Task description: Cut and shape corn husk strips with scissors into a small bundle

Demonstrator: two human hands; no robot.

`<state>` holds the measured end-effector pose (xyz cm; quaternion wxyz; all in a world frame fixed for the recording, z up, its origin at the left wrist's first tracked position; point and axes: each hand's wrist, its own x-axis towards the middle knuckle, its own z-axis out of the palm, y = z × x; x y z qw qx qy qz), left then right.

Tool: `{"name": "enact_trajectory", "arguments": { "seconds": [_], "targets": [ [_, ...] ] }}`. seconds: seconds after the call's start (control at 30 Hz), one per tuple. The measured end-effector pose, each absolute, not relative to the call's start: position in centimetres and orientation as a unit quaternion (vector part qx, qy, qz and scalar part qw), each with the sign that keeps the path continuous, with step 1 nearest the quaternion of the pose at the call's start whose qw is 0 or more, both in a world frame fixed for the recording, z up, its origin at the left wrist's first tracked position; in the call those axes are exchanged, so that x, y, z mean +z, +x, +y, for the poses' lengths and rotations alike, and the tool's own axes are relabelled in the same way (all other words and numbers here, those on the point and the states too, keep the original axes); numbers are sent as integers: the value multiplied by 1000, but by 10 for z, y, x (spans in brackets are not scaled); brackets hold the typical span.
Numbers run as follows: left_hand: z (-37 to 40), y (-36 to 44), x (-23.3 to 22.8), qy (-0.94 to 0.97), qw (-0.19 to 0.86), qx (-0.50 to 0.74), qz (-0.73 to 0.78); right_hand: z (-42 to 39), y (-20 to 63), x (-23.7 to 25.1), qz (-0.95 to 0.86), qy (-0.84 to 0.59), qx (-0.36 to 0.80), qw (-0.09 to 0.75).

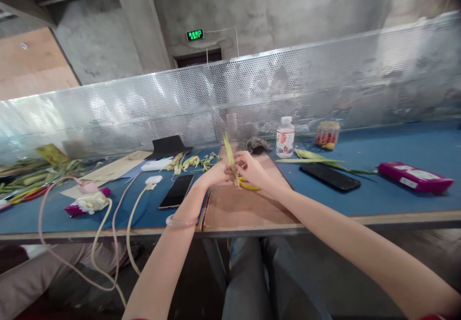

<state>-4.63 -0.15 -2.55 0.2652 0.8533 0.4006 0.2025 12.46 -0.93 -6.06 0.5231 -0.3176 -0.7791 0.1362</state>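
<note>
A: Item held?
B: One leaf strip, upright over the brown board; left hand and right hand both pinch it.
A: Surrounding count on the surface?
B: Two phones, one bottle, one jar, one pink box.

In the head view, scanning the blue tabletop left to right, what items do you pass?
Pink packet with white wad → phone → left hand → leaf strip → right hand → white bottle → snack jar → magenta box.
</note>
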Motion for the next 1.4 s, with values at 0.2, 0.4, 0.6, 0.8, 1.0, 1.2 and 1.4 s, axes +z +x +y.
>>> {"name": "enact_trajectory", "arguments": {
  "seconds": [0.2,0.4,0.6,0.8,1.0,1.2,1.4],
  "targets": [
    [-1,-47,-27,859,242,194,407,-9,125,-61,-788,-337,130,498],
    [-2,-46,-27,865,242,185,399,-13,125,-57,-784,-354,120,495],
    [-3,-44,-26,865,238,196,395,-20,122,-52,-775,-364,124,501],
    [-10,-41,-20,869,220,204,394,-20,122,-51,-766,-372,111,512],
    [-10,-42,-21,869,196,209,403,-21,122,-51,-772,-378,115,498],
    [-10,-40,-23,868,189,204,411,-23,122,-51,-785,-385,108,473],
    [-11,-39,-20,866,165,205,425,-21,120,-56,-802,-398,77,438]
  ]
}}
